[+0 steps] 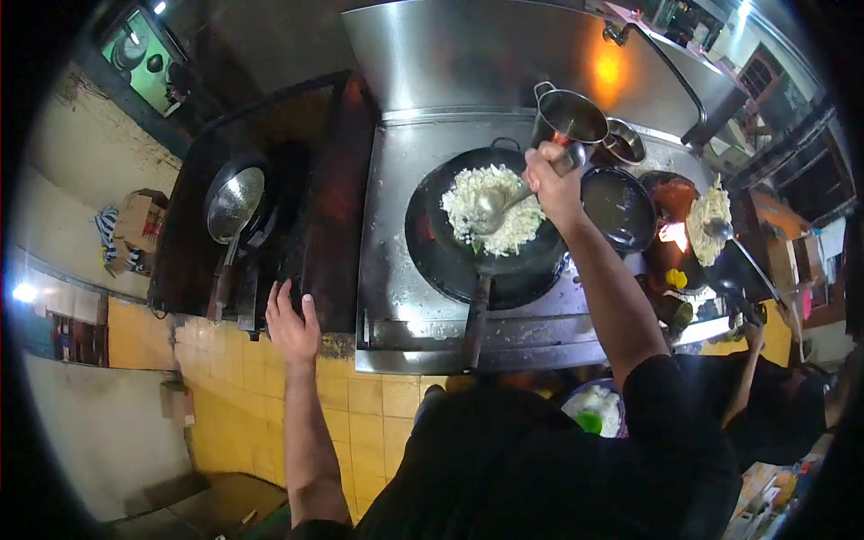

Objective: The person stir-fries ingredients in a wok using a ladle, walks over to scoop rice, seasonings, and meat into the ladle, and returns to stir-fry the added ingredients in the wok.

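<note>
One ladle [487,210] — I see my right fingers [540,166] curled round its handle, its bowl on rice-like food [520,225] in the wok [515,164] left of them — left fingers [284,301] spread, unladen, beside the black stove [333,225]

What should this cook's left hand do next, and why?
Probably grasp the wok handle to steady it: the left hand looks empty, the handle points toward the cook, and the right hand holds a ladle against the rice-like food.
</note>
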Motion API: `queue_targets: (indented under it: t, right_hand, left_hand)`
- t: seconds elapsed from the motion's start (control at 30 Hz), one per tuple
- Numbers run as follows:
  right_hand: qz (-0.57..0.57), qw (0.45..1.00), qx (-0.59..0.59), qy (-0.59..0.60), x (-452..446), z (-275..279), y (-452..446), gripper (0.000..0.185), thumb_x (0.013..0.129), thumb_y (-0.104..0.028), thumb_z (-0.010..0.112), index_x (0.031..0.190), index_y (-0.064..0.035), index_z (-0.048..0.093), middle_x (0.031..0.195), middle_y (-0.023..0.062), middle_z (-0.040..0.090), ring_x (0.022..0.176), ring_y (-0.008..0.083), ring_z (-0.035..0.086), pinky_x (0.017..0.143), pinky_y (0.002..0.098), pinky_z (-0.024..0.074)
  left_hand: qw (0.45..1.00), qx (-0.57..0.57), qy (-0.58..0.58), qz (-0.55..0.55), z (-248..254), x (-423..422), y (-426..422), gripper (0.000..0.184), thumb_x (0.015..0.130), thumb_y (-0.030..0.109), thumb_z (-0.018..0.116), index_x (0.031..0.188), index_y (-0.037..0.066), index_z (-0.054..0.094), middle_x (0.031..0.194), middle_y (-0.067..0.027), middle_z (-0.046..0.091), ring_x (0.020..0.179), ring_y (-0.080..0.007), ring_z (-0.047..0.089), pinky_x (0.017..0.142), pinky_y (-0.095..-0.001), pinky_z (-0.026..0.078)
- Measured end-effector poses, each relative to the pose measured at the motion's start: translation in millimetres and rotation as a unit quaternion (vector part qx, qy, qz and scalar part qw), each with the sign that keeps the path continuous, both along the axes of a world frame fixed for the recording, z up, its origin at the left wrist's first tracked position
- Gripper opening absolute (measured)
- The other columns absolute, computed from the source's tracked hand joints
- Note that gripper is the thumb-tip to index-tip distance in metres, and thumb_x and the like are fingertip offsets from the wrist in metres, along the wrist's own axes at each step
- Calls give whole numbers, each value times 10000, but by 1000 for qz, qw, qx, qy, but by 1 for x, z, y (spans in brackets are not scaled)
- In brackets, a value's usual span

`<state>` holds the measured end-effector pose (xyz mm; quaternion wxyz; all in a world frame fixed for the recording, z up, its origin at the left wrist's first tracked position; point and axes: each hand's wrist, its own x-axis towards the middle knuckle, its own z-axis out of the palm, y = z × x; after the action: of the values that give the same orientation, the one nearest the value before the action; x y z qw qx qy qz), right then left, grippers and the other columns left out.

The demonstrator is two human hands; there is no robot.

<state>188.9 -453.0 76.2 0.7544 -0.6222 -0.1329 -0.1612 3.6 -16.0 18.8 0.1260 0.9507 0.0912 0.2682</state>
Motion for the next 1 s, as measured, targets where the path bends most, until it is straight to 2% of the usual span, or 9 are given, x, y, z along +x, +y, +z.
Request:
queue_targets:
  t: [0.13,0.23,0.37,0.43,0.5,0.7,0.77,0.8,1.0]
  right_hand:
    - [-100,994,-28,-27,-34,24,-25,169,904,-62,648,770,-73,546,666,-57,510,556,37,442,505,230,330]
    - [-24,995,-83,-54,5,-47,-53,82,904,-60,650,840,-68,600,666,-59,513,569,40,474,507,231,350]
    - [-95,988,106,-61,-6,9,-41,86,903,-58,645,835,-58,593,666,-45,525,551,42,478,476,234,355]
    - [-194,977,84,0,0,-3,-26,122,900,-60,650,807,-65,571,658,-31,521,515,52,462,459,231,346]
    - [-22,985,160,-56,13,8,-20,114,892,-47,648,813,-68,569,653,-26,513,500,65,461,458,233,348]
    - [-68,990,124,-21,21,8,19,167,878,-49,672,795,-92,534,653,-21,500,507,78,457,469,258,363]
    - [-92,968,231,39,10,33,21,215,876,-44,677,777,-101,495,649,-24,486,498,74,435,459,259,351]
    - [-43,976,207,-55,19,24,7,241,879,-25,664,785,-113,459,662,-23,487,497,65,421,447,257,335]
    - [-14,981,194,-3,-10,31,19,206,902,-39,630,793,-101,466,628,-35,454,479,53,408,441,248,311]
  left_hand:
    - [1000,-8,11,15,-3,2,3,451,942,307,580,1311,51,539,1381,-217,505,1252,-404,482,1044,-485,390]
    - [1000,-7,16,13,4,0,-5,446,943,306,581,1308,53,544,1376,-215,509,1246,-403,485,1039,-487,394]
    - [1000,15,-3,8,0,6,3,441,949,304,576,1310,54,542,1378,-210,508,1243,-400,487,1033,-491,397]
    - [999,6,23,28,3,1,-3,435,949,304,578,1305,56,544,1375,-205,512,1238,-400,489,1027,-491,400]
    - [1000,10,-1,-2,1,4,0,436,947,307,581,1303,57,542,1382,-201,508,1243,-397,487,1028,-490,399]
    - [1000,12,20,18,4,6,-2,431,947,300,579,1299,54,541,1380,-206,508,1243,-402,487,1037,-490,397]
    - [999,10,31,15,3,1,-1,424,942,287,583,1294,53,545,1373,-210,513,1239,-400,490,1039,-488,396]
    - [1000,-4,24,14,2,1,-1,420,944,282,583,1292,50,545,1371,-211,515,1239,-401,491,1039,-489,394]
    - [1000,16,13,-4,-1,3,2,418,947,285,582,1287,44,548,1358,-220,523,1228,-406,500,1028,-484,403]
